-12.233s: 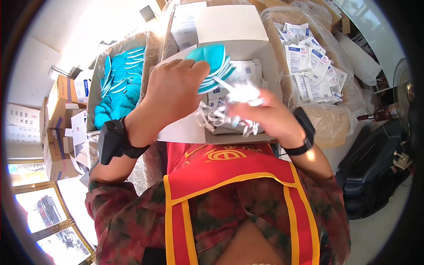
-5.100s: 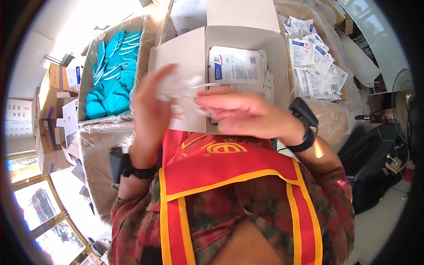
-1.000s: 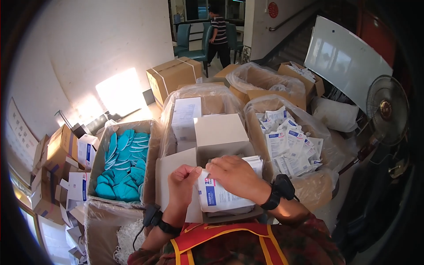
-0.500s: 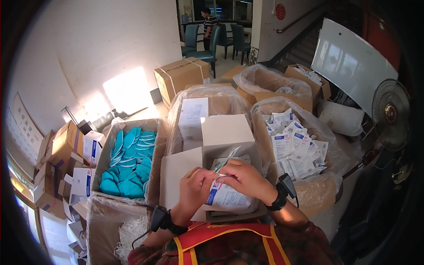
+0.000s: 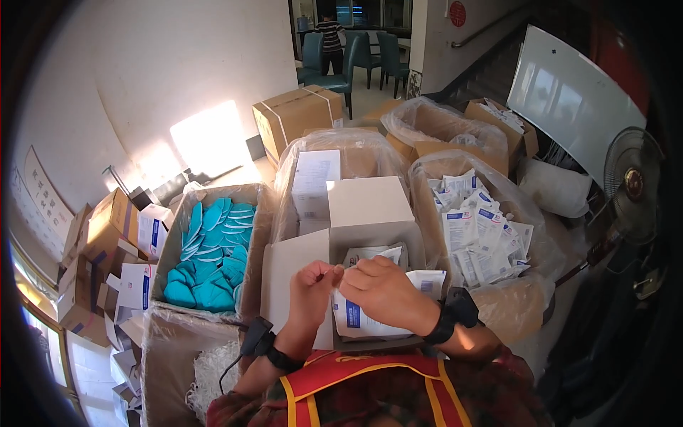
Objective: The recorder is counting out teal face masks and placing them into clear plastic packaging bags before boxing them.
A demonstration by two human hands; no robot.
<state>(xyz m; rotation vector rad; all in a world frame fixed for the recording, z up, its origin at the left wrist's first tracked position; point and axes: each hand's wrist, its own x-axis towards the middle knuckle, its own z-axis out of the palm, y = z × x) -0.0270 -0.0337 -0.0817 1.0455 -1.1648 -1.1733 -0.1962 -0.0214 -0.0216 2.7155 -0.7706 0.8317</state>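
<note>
Since half a second earlier, the white strip and green sliver seen between the fingertips have gone from sight, and the blue-labelled face of the white packet [image 5: 359, 324] is turned more fully to the camera. Five seconds ago, blurred white strands were being handled and the hands were spread; now the fingertips are brought together.

The left hand [image 5: 311, 285] is raised from a bent wrist, its fingers curled and drawn into a pinch at the packet's upper edge. The right hand [image 5: 391, 292] is laid across from the other side, knuckles up, with its fingers folded to the same spot. Both are closed, the packet held by them low in the mouth of the open white box [image 5: 388, 236]. A black wrist device [image 5: 265, 347] is worn on the left wrist and another on the right.

Most of the packet's upper part is covered by the right hand, and what is pinched at its corner cannot be made out. The box's lower contents are hidden. A distant person [image 5: 331, 43] is now seen from behind, partly screened by teal chairs [image 5: 343, 80].
</note>
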